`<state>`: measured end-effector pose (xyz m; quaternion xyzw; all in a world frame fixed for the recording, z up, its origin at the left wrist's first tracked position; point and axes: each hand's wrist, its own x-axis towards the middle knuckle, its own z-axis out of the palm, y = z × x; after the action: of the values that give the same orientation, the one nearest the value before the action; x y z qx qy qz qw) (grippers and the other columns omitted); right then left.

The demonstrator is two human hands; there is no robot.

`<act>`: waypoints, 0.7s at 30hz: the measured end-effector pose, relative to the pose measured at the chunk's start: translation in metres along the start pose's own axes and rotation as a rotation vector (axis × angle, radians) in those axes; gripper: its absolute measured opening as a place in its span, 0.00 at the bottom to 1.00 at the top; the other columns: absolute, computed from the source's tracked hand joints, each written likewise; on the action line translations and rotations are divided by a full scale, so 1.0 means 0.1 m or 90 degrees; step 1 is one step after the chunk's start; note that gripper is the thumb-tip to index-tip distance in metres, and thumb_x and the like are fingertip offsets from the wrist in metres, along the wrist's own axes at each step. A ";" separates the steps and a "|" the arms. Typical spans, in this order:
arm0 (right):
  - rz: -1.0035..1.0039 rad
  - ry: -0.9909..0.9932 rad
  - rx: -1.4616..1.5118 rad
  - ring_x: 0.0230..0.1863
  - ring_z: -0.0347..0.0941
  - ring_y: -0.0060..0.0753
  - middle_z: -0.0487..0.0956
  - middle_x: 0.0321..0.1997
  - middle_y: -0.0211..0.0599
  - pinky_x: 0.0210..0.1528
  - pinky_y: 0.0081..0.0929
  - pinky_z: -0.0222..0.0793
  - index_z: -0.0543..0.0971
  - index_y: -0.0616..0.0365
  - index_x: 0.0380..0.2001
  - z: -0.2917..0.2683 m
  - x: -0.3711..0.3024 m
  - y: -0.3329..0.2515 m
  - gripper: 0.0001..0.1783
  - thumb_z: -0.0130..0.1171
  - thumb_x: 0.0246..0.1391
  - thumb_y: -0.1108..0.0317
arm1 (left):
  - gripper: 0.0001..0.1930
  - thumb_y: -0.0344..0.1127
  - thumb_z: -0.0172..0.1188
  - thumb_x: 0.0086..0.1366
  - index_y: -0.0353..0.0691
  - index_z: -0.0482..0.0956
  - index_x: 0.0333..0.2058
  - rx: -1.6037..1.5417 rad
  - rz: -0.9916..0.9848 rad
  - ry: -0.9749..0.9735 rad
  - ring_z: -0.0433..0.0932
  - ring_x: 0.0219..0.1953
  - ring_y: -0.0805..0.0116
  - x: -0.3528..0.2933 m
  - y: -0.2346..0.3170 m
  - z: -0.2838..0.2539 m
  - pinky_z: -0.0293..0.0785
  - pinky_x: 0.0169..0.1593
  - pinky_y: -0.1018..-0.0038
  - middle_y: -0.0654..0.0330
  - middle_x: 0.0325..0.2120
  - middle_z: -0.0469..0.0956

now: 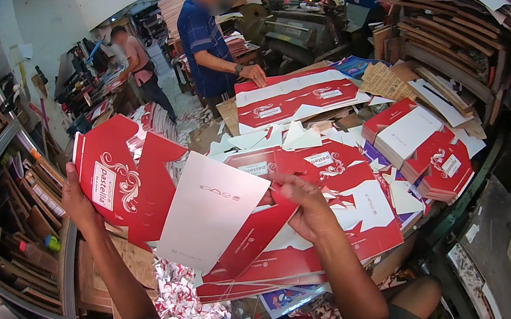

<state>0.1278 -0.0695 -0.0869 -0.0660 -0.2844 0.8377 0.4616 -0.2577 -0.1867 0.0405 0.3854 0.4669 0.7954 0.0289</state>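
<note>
A red and white die-cut cardboard box blank [211,213] is held up in front of me, tilted. My left hand [83,204] grips its left red panel by the outer edge, the thumb on the printed face. At the other end my right hand [309,209] is closed on the upper right edge, next to the white panel. Whether those fingers also pinch a scrap of card is hidden. Behind and below the right hand lie more printed red and white sheets [365,208] on the worktable, with torn white offcuts [303,138] over them.
A neat stack of red and white blanks [401,135] sits at the table's right. Across the table, a person in a blue shirt [204,43] touches a long printed sheet [299,99]. Shredded scraps [193,311] heap below me. Wooden boards [28,243] fill a left-hand rack.
</note>
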 end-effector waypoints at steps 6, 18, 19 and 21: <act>0.063 0.012 0.036 0.47 0.80 0.35 0.80 0.46 0.44 0.53 0.32 0.77 0.76 0.64 0.52 -0.02 0.04 -0.04 0.21 0.65 0.55 0.73 | 0.21 0.50 0.59 0.71 0.33 0.78 0.42 -0.008 -0.013 0.010 0.85 0.30 0.70 -0.06 -0.11 -0.06 0.82 0.34 0.75 0.55 0.34 0.84; -0.226 0.191 -0.055 0.43 0.78 0.30 0.79 0.44 0.37 0.45 0.26 0.76 0.75 0.56 0.47 -0.73 0.05 -0.06 0.15 0.62 0.57 0.74 | 0.23 0.51 0.59 0.70 0.32 0.78 0.44 -0.006 -0.021 0.069 0.84 0.31 0.70 0.03 -0.16 -0.41 0.81 0.35 0.74 0.56 0.36 0.83; -0.188 0.157 -0.114 0.44 0.77 0.31 0.79 0.46 0.37 0.46 0.26 0.75 0.74 0.57 0.49 -0.73 0.00 -0.01 0.17 0.62 0.56 0.73 | 0.23 0.51 0.59 0.70 0.32 0.78 0.45 -0.011 -0.032 0.083 0.84 0.32 0.70 0.06 -0.16 -0.49 0.81 0.35 0.74 0.56 0.36 0.83; 0.077 0.033 -0.434 0.55 0.74 0.35 0.76 0.55 0.40 0.54 0.32 0.72 0.72 0.58 0.57 -0.58 -0.22 0.06 0.25 0.64 0.57 0.68 | 0.24 0.51 0.60 0.70 0.32 0.78 0.47 -0.035 -0.037 0.093 0.84 0.33 0.70 0.13 -0.17 -0.60 0.81 0.37 0.74 0.56 0.38 0.83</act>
<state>0.1570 -0.0656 -0.1413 -0.2543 -0.5319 0.7185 0.3691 -0.3108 -0.2154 0.0191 0.3116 0.4568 0.8327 0.0284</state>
